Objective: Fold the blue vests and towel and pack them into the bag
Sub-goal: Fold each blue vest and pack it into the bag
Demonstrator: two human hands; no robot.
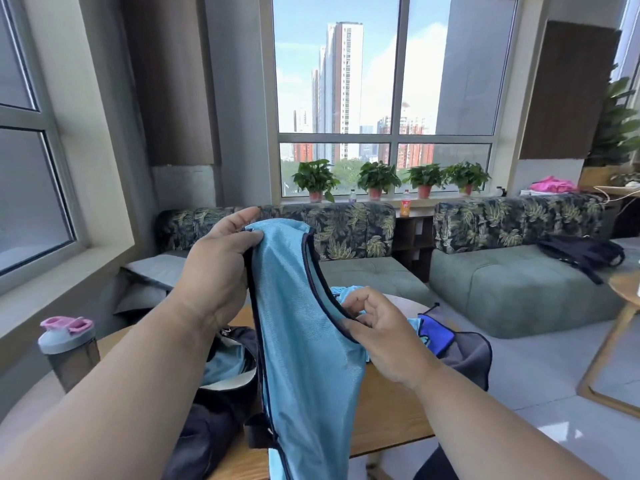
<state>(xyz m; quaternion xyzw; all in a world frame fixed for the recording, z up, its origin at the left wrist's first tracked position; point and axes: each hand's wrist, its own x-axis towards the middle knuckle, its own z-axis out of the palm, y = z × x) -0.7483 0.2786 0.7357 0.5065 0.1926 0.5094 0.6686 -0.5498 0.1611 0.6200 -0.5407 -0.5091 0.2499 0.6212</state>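
Observation:
A light blue mesh vest (304, 344) with dark trim hangs upright in front of me over the wooden table (391, 420). My left hand (221, 268) pinches its top shoulder strap. Lower right, my right hand (377, 337) pinches the dark edge of the armhole. A black bag (214, 403) lies open on the table at the left, with light blue cloth (221, 365) inside it. Behind my right hand lie more light blue fabric (346, 292), a bright blue piece (436, 334) and a grey towel (474, 358).
A grey shaker bottle with a pink lid (69, 348) stands at the table's left edge. Green sofas (512, 289) with leaf-print backs run under the window; a dark bag (581, 254) lies on the right one. A second wooden table (623, 306) is at far right.

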